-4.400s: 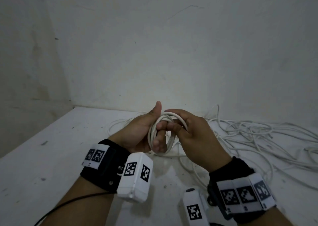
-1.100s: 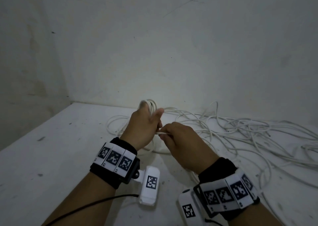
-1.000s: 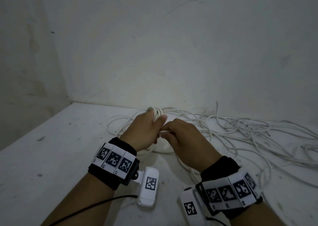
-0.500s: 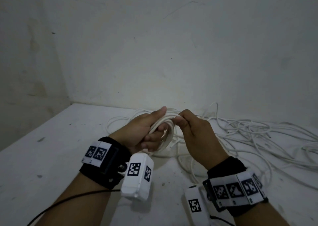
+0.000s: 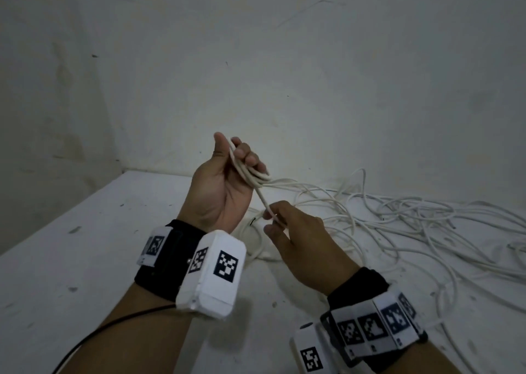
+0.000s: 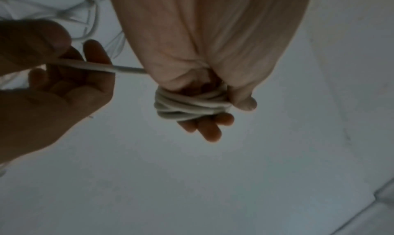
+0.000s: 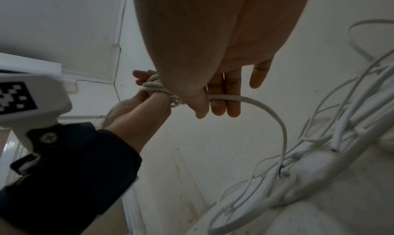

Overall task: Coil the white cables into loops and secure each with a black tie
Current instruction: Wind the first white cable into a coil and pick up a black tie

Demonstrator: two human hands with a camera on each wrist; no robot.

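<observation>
My left hand [image 5: 232, 149] is raised above the table, palm toward me. It grips a small coil of white cable [image 5: 252, 172] wound round its fingers. The left wrist view shows the coil [image 6: 187, 107] lying across the fingers under the thumb. One strand [image 5: 263, 200] runs straight down from the coil to my right hand [image 5: 270, 222], which pinches it between thumb and fingers. In the right wrist view the pinched strand [image 7: 226, 98] curves off down to the loose pile. No black tie shows in any view.
A tangle of loose white cables [image 5: 398, 222] sprawls over the right half of the white table [image 5: 85, 259], against the back wall [image 5: 284, 74]. Some loops lie under my hands [image 5: 256, 242]. A side wall closes the left.
Half a second ago both hands were low and together at the coil. My left hand has since lifted with the coil and turned palm up. My right hand has dropped away, drawing one strand straight.
</observation>
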